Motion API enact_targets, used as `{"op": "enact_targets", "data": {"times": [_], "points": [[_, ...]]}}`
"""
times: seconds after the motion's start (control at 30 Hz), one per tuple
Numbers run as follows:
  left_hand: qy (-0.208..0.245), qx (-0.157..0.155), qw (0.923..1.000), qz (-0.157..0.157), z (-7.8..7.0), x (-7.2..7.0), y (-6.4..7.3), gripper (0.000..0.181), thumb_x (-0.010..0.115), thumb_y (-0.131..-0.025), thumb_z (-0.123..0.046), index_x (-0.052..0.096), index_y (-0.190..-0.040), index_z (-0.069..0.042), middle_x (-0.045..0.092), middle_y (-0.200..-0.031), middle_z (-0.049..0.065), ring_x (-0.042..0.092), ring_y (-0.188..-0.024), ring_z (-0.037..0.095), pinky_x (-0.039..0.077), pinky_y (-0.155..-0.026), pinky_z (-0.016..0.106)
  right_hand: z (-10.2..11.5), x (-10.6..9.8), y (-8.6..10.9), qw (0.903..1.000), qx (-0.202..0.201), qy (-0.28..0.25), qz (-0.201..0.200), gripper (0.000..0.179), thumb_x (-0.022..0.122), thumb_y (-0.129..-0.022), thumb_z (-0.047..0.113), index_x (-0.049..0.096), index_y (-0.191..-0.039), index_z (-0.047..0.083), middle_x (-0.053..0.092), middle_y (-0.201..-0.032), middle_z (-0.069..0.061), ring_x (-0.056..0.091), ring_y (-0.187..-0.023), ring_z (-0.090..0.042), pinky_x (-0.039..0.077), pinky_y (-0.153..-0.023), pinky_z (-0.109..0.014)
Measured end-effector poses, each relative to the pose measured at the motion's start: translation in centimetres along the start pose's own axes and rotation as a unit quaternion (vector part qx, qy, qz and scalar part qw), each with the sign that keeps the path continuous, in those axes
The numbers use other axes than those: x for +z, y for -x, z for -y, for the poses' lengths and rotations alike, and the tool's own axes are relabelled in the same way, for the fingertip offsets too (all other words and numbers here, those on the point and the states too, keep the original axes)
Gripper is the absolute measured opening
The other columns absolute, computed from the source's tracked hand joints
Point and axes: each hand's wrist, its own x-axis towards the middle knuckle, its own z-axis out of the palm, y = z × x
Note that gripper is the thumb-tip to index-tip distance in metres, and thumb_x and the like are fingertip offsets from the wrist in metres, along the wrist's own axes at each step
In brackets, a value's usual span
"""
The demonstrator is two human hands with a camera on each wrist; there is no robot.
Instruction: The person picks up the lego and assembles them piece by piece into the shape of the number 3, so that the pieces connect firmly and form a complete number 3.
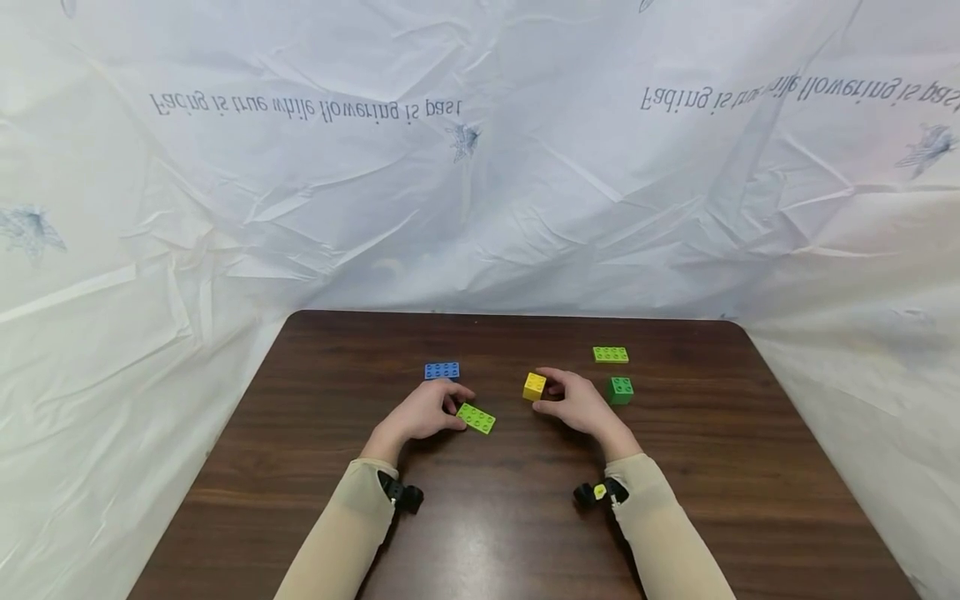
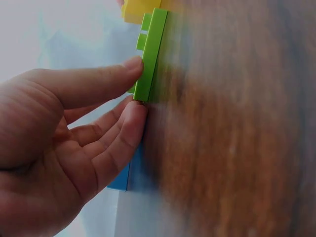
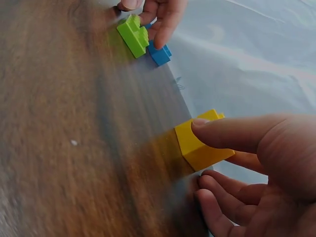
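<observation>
My left hand point(image 1: 429, 408) pinches the left end of a flat light-green toy building brick point(image 1: 476, 418) with two rows of studs. In the left wrist view the thumb lies along the studded side of this green brick point(image 2: 151, 59), with curled fingers by its near end. My right hand point(image 1: 579, 402) holds a small yellow building brick point(image 1: 534, 386) between thumb and index finger. The right wrist view shows the thumb tip on a face of the yellow brick point(image 3: 202, 145), the other fingers curled below it.
A blue brick point(image 1: 442, 370) lies just beyond my left hand. Right of my right hand is a dark-green brick point(image 1: 620, 391), with another flat light-green brick point(image 1: 611, 355) behind it. All are on a dark wooden table point(image 1: 480, 517), backed by a white printed sheet point(image 1: 480, 208).
</observation>
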Motion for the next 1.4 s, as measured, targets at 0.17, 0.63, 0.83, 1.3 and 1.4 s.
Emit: {"op": "enact_targets", "data": {"times": [0.17,0.63,0.83,1.3,1.4], "points": [[-0.004,0.002,1.0000,-0.006,0.1,0.2,-0.1,0.038,0.087,-0.091,-0.007,0.078,-0.127,-0.010,0.068,-0.099,-0.004,0.060,-0.087,0.013,0.053,-0.080,0.037,0.1,0.3,0.0,0.9999,0.007,0.010,-0.012,0.062,0.080,-0.099,0.020,0.056,-0.155,0.006,0.063,-0.141,-0.018,0.065,-0.123,-0.035,0.052,-0.102,-0.055],[-0.003,0.007,1.0000,0.000,-1.1,1.2,-0.4,0.030,0.090,-0.086,-0.004,0.081,-0.115,-0.004,0.068,-0.088,-0.002,0.061,-0.076,0.011,0.054,-0.070,0.031,0.5,0.7,0.1,0.9989,0.032,0.016,-0.030,0.057,0.078,-0.100,0.018,0.057,-0.151,0.003,0.064,-0.138,-0.018,0.065,-0.119,-0.034,0.052,-0.100,-0.054],[-0.007,0.004,0.9999,0.013,-1.6,1.8,-0.1,0.031,0.091,-0.085,-0.005,0.080,-0.114,-0.004,0.065,-0.089,-0.002,0.061,-0.075,0.010,0.054,-0.071,0.031,0.4,0.8,-0.1,0.9988,0.035,0.010,-0.034,0.053,0.078,-0.100,0.017,0.060,-0.147,0.002,0.067,-0.130,-0.015,0.066,-0.116,-0.032,0.053,-0.099,-0.053],[-0.012,0.003,0.9999,-0.002,-2.0,2.2,-0.1,0.028,0.090,-0.086,-0.007,0.080,-0.112,-0.004,0.062,-0.093,-0.001,0.060,-0.077,0.010,0.054,-0.075,0.032,0.5,1.1,-0.2,0.9975,0.047,0.001,-0.053,0.047,0.081,-0.098,0.018,0.065,-0.139,0.003,0.071,-0.121,-0.012,0.067,-0.111,-0.030,0.054,-0.097,-0.052],[-0.012,0.001,0.9999,-0.002,-2.0,2.3,-0.1,0.028,0.090,-0.086,-0.007,0.080,-0.112,-0.004,0.062,-0.093,-0.001,0.060,-0.077,0.010,0.054,-0.074,0.032,0.5,1.2,-0.2,0.9971,0.052,0.001,-0.055,0.047,0.081,-0.098,0.018,0.065,-0.139,0.003,0.071,-0.119,-0.011,0.067,-0.110,-0.029,0.054,-0.096,-0.051]]}}
